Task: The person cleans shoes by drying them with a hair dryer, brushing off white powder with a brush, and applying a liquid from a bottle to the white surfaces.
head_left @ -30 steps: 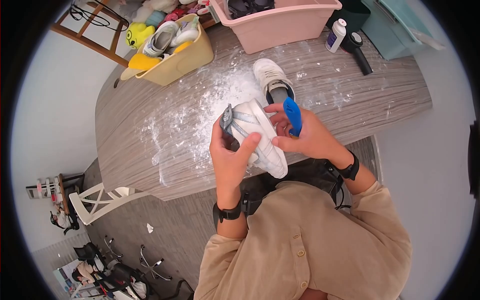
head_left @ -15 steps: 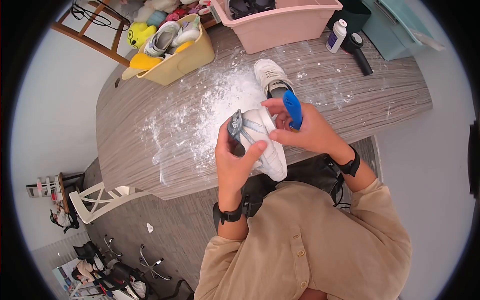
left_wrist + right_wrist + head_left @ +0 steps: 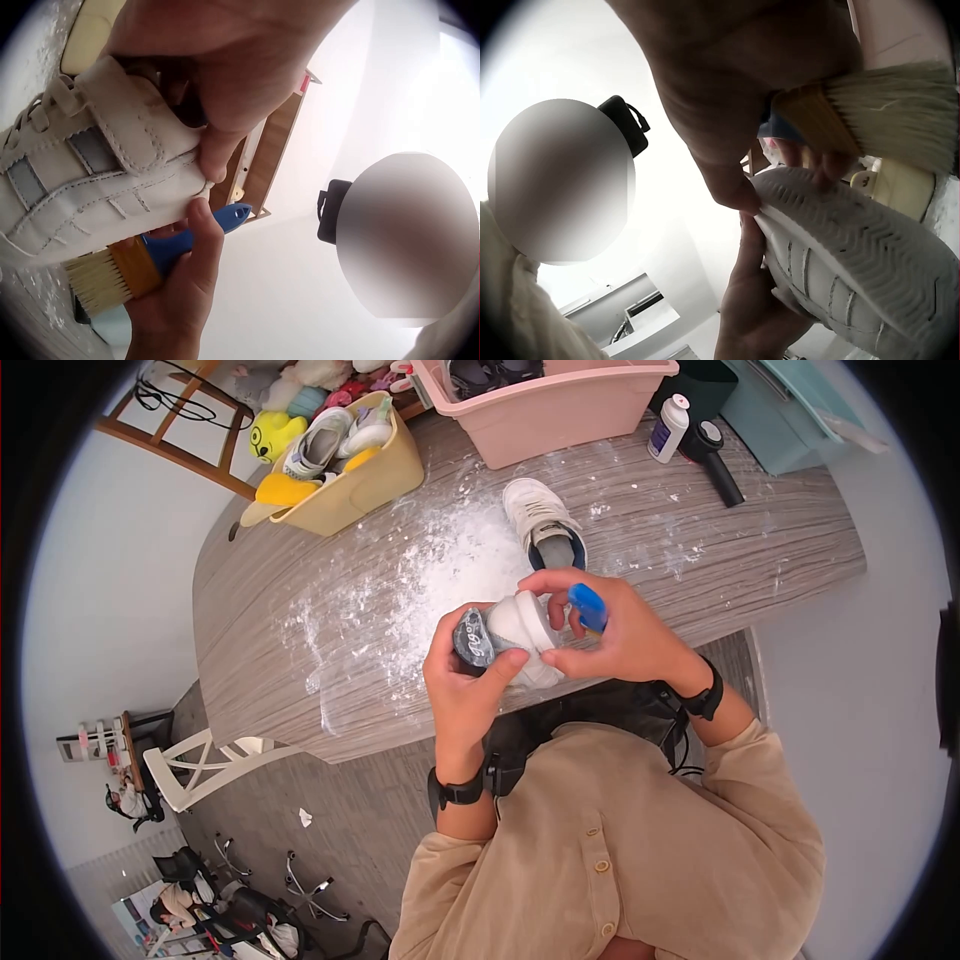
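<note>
A white sneaker (image 3: 512, 626) with a grey heel tab is held over the table's near edge, its heel toward the head camera. My left hand (image 3: 462, 685) grips it at the heel and ankle opening, thumb on its side. My right hand (image 3: 625, 628) holds a flat paintbrush (image 3: 161, 251) with a blue handle and pale bristles. The thumb and fingertips of that hand also touch the sneaker's sole (image 3: 855, 229) near the heel. In the right wrist view the bristles point away from the sole. A second white sneaker (image 3: 538, 510) lies on the table just beyond.
White powder (image 3: 450, 565) is spread over the wood-grain table (image 3: 270, 660). Behind stand a yellow bin (image 3: 365, 490) of shoes, a pink bin (image 3: 555, 425) and a teal bin (image 3: 780, 420). A white bottle (image 3: 669, 430) and a black-handled brush (image 3: 718, 472) lie at the back right.
The sneaker has turned in my hands, its toe swinging down and away from view and the heel tab now facing up. My right hand still holds the paintbrush, its handle tilted lower.
</note>
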`<state>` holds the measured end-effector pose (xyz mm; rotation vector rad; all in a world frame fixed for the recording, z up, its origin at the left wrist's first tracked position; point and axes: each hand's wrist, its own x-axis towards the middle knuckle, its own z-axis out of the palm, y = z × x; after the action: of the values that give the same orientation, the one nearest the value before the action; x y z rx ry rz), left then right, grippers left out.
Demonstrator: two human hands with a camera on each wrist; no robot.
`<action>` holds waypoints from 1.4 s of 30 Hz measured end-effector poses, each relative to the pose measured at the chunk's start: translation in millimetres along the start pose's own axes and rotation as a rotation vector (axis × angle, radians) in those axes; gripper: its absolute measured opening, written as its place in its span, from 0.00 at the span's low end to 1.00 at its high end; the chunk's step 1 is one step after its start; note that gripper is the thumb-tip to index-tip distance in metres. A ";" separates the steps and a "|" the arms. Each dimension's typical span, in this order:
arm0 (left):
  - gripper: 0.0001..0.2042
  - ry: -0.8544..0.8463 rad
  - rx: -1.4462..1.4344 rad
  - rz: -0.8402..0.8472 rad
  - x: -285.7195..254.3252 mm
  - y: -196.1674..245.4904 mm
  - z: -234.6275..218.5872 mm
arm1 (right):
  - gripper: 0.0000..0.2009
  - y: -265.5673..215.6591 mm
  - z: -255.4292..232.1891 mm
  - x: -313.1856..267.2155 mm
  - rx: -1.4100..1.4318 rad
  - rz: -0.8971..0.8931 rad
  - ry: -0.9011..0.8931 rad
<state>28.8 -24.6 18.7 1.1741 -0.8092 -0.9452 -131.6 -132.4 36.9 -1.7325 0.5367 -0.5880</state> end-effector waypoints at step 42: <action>0.38 0.103 0.619 0.565 -1.4 -22.3 7.7 | 0.31 17.2 8.2 3.9 0.513 0.260 0.032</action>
<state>17.4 -28.8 -1.5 1.3873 -1.3126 -0.1580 -124.2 -132.6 19.0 -1.1504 0.5651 -0.5135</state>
